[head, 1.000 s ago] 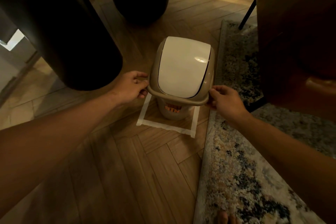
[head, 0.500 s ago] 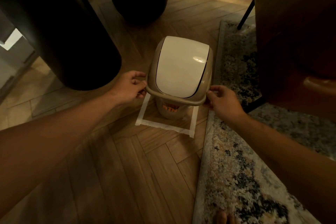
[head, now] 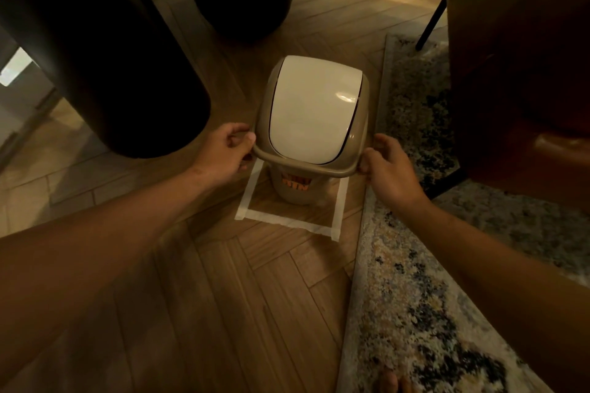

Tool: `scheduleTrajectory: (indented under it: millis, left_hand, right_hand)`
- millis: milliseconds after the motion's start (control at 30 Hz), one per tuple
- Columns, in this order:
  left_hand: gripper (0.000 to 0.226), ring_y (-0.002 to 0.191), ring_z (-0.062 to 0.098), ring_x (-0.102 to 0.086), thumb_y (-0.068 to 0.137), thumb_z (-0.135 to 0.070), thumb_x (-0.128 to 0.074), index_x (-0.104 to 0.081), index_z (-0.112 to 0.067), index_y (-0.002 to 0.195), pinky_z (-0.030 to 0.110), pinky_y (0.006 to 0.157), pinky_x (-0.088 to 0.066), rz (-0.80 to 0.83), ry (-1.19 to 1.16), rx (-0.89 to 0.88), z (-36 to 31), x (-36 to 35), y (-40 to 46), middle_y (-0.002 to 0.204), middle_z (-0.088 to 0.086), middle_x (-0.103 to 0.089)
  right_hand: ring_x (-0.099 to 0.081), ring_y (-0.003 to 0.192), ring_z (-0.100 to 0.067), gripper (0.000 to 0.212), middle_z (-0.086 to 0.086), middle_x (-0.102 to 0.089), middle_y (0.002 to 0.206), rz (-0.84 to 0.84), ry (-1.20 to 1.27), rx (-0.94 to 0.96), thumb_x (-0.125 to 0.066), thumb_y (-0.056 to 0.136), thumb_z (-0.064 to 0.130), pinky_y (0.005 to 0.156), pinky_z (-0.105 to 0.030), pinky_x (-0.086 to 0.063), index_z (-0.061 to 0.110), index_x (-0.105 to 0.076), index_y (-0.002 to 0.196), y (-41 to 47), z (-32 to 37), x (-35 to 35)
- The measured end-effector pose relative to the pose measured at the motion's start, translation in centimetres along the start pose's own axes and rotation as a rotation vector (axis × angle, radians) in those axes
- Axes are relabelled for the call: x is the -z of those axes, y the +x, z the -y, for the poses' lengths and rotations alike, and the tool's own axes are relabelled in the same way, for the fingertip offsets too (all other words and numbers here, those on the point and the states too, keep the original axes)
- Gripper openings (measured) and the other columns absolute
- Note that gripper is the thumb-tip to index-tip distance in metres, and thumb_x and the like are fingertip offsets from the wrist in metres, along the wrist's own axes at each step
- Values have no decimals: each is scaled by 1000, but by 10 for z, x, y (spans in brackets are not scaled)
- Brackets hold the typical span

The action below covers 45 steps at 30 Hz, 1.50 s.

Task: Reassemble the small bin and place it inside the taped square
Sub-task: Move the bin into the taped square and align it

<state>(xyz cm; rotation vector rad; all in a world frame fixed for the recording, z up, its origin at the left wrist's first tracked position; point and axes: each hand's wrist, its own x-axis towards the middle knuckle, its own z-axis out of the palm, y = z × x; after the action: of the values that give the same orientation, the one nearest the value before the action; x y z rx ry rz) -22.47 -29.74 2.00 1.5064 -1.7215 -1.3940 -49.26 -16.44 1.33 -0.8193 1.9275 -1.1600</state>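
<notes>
Small beige plastic bin (head: 295,187) with white swing lid (head: 314,108) stood inside the white taped square (head: 287,223) (wooden floor (head: 223,313), beside patterned rug (head: 415,313)), left hand (head: 223,153) and right hand (head: 388,169) each pinched the lid rim.

Both forearms are bare, no sleeves in view. The left hand (head: 225,150) and right hand (head: 390,170) carry no rings, watch or gloves. Bare toes (head: 393,383) show at the near edge.

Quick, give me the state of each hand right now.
Left hand: fingers closed on the left rim of the bin.
Right hand: fingers closed on the bin's right rim.
</notes>
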Motion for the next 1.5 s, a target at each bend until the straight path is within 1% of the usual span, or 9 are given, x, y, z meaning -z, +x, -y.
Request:
scheduleTrajectory:
  millis: [167,267,333,433,533,767,1033,1300,1500]
  left_hand:
    - [111,133,19,-51,66,-69,-72,-24,-30,158,41,104,-49,81,-62,-42,20,-4,0,154,6,-46]
    - [126,138,11,-40,60,-74,-77,-13,-31,161,25,104,-41,176,-76,-91,28,-14,1,163,3,-34]
    - [122,138,3,-43,61,-70,-81,-20,-30,159,19,104,-41,218,-91,-145,33,-22,4,154,-9,-45]
    - [100,120,-19,-51,63,-67,-82,-39,-35,147,6,96,-44,242,-90,-174,36,-32,6,127,-32,-56]
    - [83,118,-15,-56,67,-66,-80,-48,-39,138,8,93,-47,219,-145,-151,40,-41,10,122,-29,-62]
    - [49,104,-18,-62,64,-69,-79,-61,-56,108,8,75,-53,141,-198,-91,40,-50,23,108,-41,-67]
    - [59,115,-6,-62,64,-70,-80,-60,-52,116,29,97,-54,144,-205,-75,39,-51,35,119,-26,-69]
    - [90,114,-6,-61,62,-73,-79,-53,-35,139,23,93,-54,165,-163,-121,36,-47,35,124,-22,-66]
    - [98,123,-1,-55,64,-70,-80,-44,-34,147,34,102,-53,207,-150,-122,42,-46,37,134,-19,-60]
  right_hand:
    - [-45,118,32,106,31,-35,154,181,-51,209,-67,86,73,89,0,-46,41,-5,166,-24,-11,-3]
    - [-38,149,2,130,16,-28,170,228,-58,216,-76,76,75,120,-31,-39,35,7,167,-25,-21,-14]
    - [-39,151,-6,128,10,-36,168,252,-24,235,-84,79,61,123,-38,-38,29,2,168,-23,-27,-23]
    - [-49,138,8,112,17,-51,153,231,2,279,-87,80,43,111,-15,-42,16,-20,165,-19,-37,-37]
    - [-52,126,20,96,28,-54,140,183,55,271,-82,82,41,99,-4,-43,10,-36,160,-15,-42,-50]
    - [-55,131,9,83,14,-59,146,144,97,221,-81,86,44,103,-13,-47,20,-44,157,5,-46,-59]
    - [-58,129,8,79,16,-62,143,153,117,218,-83,87,41,98,-9,-49,20,-48,154,18,-46,-58]
    - [-57,138,-10,78,2,-62,149,178,184,214,-84,85,37,111,-28,-50,14,-51,152,19,-46,-53]
    - [-57,138,-8,88,5,-60,151,190,183,180,-87,79,49,103,-19,-51,20,-50,154,17,-48,-45]
